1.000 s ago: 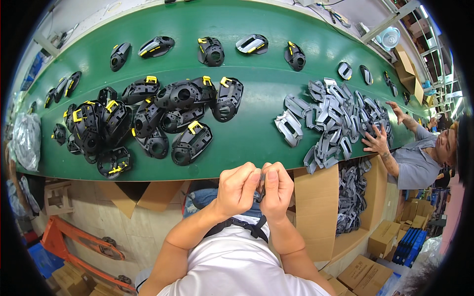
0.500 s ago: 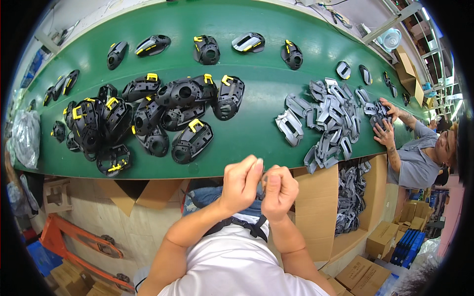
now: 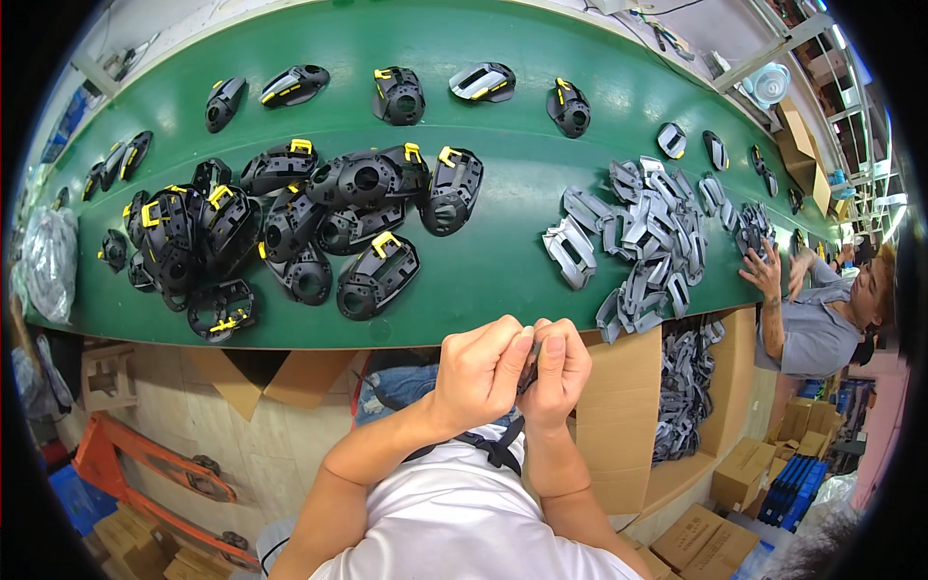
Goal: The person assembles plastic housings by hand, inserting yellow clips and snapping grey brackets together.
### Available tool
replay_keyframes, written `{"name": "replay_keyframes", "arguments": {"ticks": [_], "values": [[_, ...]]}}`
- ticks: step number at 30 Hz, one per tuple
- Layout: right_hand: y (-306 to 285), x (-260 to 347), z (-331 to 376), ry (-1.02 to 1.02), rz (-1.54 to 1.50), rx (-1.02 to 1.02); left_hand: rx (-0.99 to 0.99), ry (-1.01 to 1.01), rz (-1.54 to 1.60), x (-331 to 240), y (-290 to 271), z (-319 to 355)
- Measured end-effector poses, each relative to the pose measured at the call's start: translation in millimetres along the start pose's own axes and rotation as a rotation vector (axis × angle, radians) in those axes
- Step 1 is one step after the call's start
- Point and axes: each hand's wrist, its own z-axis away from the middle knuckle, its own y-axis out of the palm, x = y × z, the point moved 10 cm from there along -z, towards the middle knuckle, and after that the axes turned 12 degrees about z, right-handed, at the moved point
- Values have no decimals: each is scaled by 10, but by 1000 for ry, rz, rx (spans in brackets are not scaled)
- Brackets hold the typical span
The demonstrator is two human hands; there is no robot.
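Tightly pinched, the fingers point(image 3: 527, 338) of the left hand point(image 3: 478, 372) and right hand point(image 3: 556, 372) close together on a small dark part point(image 3: 529, 360), held at chest height just below the near edge of the green table point(image 3: 503, 261). Working it well probably calls for short, steady thumb pressure, hands braced against each other. Beyond lie black-and-yellow housings point(image 3: 290, 232) and grey pieces point(image 3: 638, 242).

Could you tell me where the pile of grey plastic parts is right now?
In the head view, the pile of grey plastic parts lies on the green table's right half, right of the black housings.
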Motion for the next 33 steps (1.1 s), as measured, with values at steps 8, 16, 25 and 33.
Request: {"name": "replay_keyframes", "arguments": {"ticks": [8, 16, 25, 33], "values": [[12, -43, 2, -3, 2, -37, 7, 10, -30, 4, -5, -8], [49, -220, -22, 105, -94, -23, -27, -7, 16, 67, -61, -37], [52, -212, -36, 74, -89, 8, -12, -88, 31, 172, -33, -51], [-4, -239, 3, 137, 108, -55, -12, 96, -61, 73, -33, -28]]}}
